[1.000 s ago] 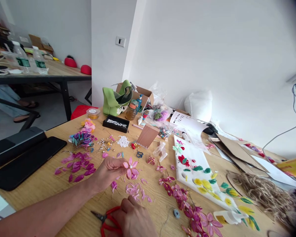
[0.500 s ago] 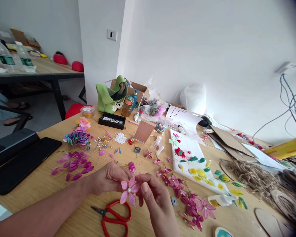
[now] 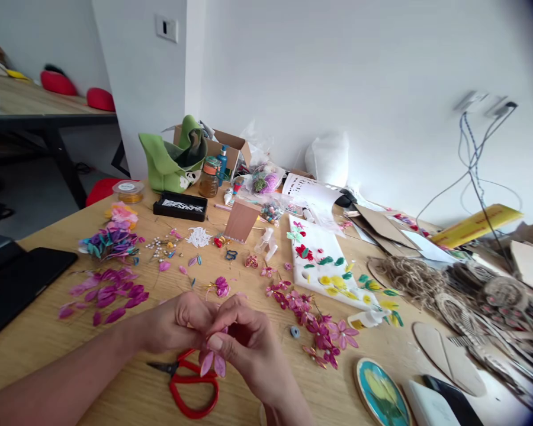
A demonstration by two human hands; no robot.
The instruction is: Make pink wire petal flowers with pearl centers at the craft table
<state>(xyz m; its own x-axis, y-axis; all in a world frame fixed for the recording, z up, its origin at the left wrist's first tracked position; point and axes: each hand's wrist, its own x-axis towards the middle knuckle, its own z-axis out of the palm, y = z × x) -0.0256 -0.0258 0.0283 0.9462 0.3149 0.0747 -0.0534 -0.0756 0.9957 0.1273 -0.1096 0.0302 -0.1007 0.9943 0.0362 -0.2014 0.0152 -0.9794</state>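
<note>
Close together above the table, both hands are closed around a pink flower [image 3: 214, 363] with translucent petals. My left hand [image 3: 181, 322] grips it from behind, with its fingertips mostly hidden. My right hand [image 3: 251, 343] pinches the flower between thumb and fingers, covering its centre and upper petals. Just below lie red-handled scissors [image 3: 194, 393], blades pointing left. A small magenta flower [image 3: 222, 287] rests beyond the hands. To the right are a cluster of finished pink and magenta flowers [image 3: 322, 331] and a small grey-blue spool [image 3: 295, 332].
Loose magenta petals [image 3: 111, 290] and a black tablet-like device [image 3: 31, 284] lie left. A white foam board [image 3: 315, 254] with coloured leaves, a glue bottle [image 3: 366, 319], a round painted piece [image 3: 382, 393] and twine [image 3: 408, 284] lie right. A green bag [image 3: 169, 163] stands behind.
My right hand has moved left over the flower, covering its centre; only lower petals still show. The view has turned right, bringing the round painted piece fully into sight.
</note>
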